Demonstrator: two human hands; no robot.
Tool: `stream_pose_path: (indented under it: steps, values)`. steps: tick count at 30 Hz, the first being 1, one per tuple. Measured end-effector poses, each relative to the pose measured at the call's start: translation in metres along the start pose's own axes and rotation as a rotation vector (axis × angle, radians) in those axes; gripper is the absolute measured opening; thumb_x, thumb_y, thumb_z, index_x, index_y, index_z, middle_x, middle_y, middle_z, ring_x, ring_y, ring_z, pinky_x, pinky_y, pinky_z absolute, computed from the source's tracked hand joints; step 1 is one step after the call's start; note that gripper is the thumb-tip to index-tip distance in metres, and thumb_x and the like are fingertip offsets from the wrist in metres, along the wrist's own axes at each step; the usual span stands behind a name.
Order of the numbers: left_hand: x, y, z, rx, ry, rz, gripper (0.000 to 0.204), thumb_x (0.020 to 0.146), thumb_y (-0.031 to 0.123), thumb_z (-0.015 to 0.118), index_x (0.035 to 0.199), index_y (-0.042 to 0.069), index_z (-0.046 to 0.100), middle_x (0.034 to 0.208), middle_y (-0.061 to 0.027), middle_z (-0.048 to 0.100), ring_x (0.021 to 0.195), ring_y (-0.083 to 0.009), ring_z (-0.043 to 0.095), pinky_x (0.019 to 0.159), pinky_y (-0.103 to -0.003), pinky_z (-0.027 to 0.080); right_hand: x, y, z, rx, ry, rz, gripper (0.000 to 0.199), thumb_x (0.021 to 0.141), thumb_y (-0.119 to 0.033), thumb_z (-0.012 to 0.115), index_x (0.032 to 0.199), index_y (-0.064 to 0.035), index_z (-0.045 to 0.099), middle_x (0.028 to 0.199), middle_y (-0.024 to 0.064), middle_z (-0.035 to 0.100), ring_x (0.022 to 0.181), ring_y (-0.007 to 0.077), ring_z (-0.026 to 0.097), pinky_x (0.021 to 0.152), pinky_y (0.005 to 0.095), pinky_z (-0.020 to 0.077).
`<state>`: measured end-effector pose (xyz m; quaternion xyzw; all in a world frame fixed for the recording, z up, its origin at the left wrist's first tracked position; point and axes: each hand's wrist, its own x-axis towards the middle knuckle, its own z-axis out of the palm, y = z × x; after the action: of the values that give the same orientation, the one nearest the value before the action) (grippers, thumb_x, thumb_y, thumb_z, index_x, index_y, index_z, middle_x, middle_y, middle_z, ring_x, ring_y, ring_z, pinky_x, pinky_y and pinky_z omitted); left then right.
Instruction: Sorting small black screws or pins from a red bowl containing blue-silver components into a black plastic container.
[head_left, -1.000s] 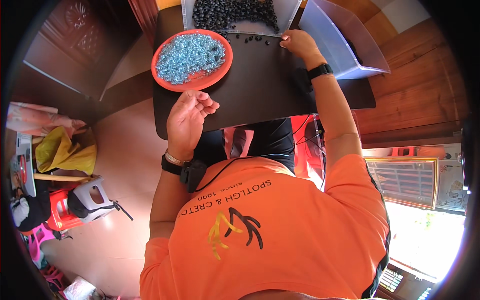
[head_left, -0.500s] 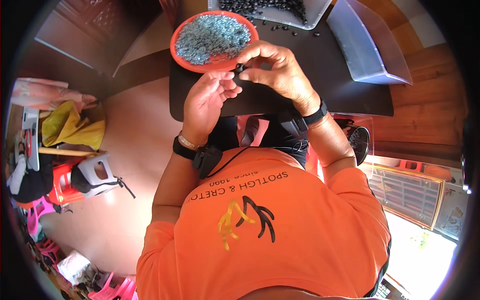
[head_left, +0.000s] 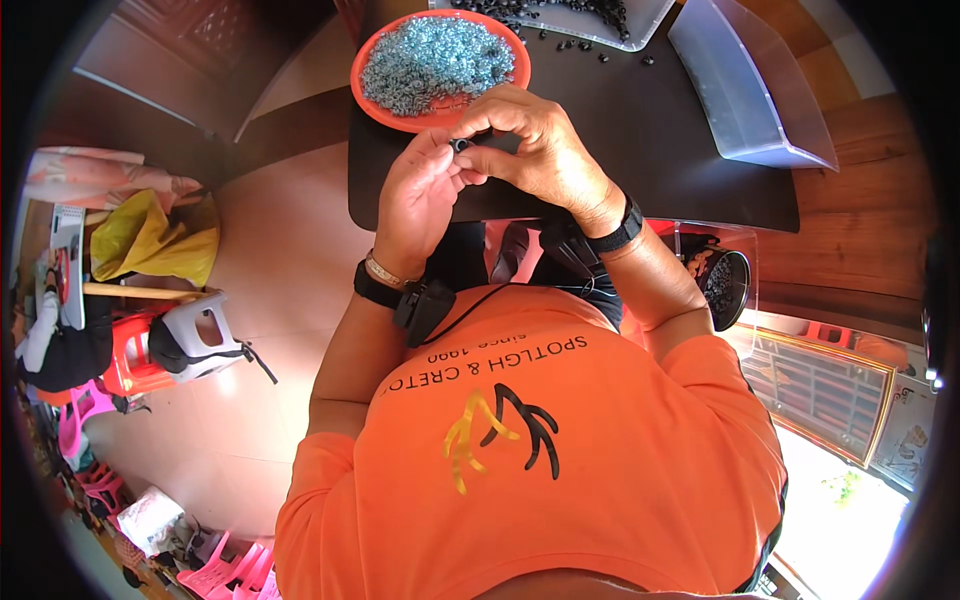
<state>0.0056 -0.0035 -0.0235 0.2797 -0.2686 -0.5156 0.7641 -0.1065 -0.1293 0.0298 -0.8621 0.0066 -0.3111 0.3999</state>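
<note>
A small round black part (head_left: 460,145), apparently hollow at one end, is pinched between my two hands just in front of the orange basin's near rim. My left hand (head_left: 416,200) is on its left side, palm turned up and fingertips curled against it. From the right, my right hand (head_left: 540,150) grips it with thumb and forefinger, partly covering it. The orange basin (head_left: 358,95) holds a heap of small shiny silver metal pieces. Behind it to the right, a translucent tray (head_left: 655,25) contains many small black parts.
Several loose black parts (head_left: 604,58) lie on the dark table (head_left: 660,150) near the tray. A translucent bin (head_left: 735,90) stands at its right. Below the table's right side is a dark round container (head_left: 738,285) of small pieces. Plastic stools (head_left: 190,340) stand at left.
My hands have drawn closer together around the black part, and my left fingertips now meet it. The whole view has shifted slightly, with the table and basin appearing farther right.
</note>
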Motion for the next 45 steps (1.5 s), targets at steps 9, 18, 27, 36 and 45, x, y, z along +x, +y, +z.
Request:
stream_pose_path:
  steps: [9, 18, 27, 36, 45]
  values:
    - [0.0, -0.003, -0.006, -0.069, -0.011, 0.013, 0.025, 0.096, 0.02, 0.046, 0.113, 0.002, 0.053, 0.103, -0.0061, 0.059, 0.095, -0.0175, 0.058, 0.083, -0.034, 0.044, 0.0, -0.002, 0.002, 0.038, 0.013, 0.016, 0.026, 0.073, -0.007, 0.077, 0.096, -0.002, 0.067, 0.089, 0.0067, 0.065, 0.084, 0.0185, 0.064, 0.076, 0.03, 0.0518]
    - [-0.002, -0.002, -0.003, -0.013, 0.004, 0.029, 0.026, 0.095, 0.021, 0.047, 0.111, 0.002, 0.052, 0.104, -0.0053, 0.057, 0.093, -0.0161, 0.056, 0.084, -0.034, 0.045, -0.003, 0.001, 0.004, 0.337, -0.082, 0.139, 0.02, 0.081, 0.002, 0.069, 0.1, -0.0012, 0.066, 0.102, 0.0086, 0.06, 0.086, 0.0148, 0.063, 0.069, 0.0259, 0.0558]
    - [-0.003, -0.001, -0.002, 0.009, -0.055, 0.044, 0.028, 0.094, 0.021, 0.048, 0.113, 0.0, 0.053, 0.102, -0.0073, 0.059, 0.092, -0.0173, 0.057, 0.085, -0.035, 0.045, -0.004, 0.004, 0.003, 0.65, -0.067, 0.218, 0.022, 0.079, 0.005, 0.069, 0.099, -0.0041, 0.068, 0.105, 0.008, 0.06, 0.09, 0.0136, 0.062, 0.072, 0.0251, 0.0558]
    - [-0.003, -0.001, -0.002, -0.004, -0.045, 0.05, 0.028, 0.094, 0.02, 0.049, 0.113, 0.0, 0.053, 0.102, -0.0076, 0.06, 0.092, -0.0172, 0.057, 0.085, -0.034, 0.045, -0.005, 0.005, 0.004, 0.736, -0.085, 0.265, 0.021, 0.08, 0.005, 0.068, 0.1, -0.0035, 0.068, 0.107, 0.0092, 0.06, 0.086, 0.0143, 0.063, 0.071, 0.0254, 0.0561]
    - [-0.003, -0.002, -0.005, -0.041, -0.045, 0.035, 0.025, 0.094, 0.022, 0.049, 0.109, 0.002, 0.053, 0.101, -0.0062, 0.059, 0.091, -0.0158, 0.056, 0.085, -0.033, 0.044, -0.006, 0.0, 0.008, 0.309, -0.055, 0.076, 0.022, 0.082, 0.005, 0.067, 0.101, -0.004, 0.067, 0.105, 0.0083, 0.06, 0.085, 0.0149, 0.063, 0.069, 0.0255, 0.0554]
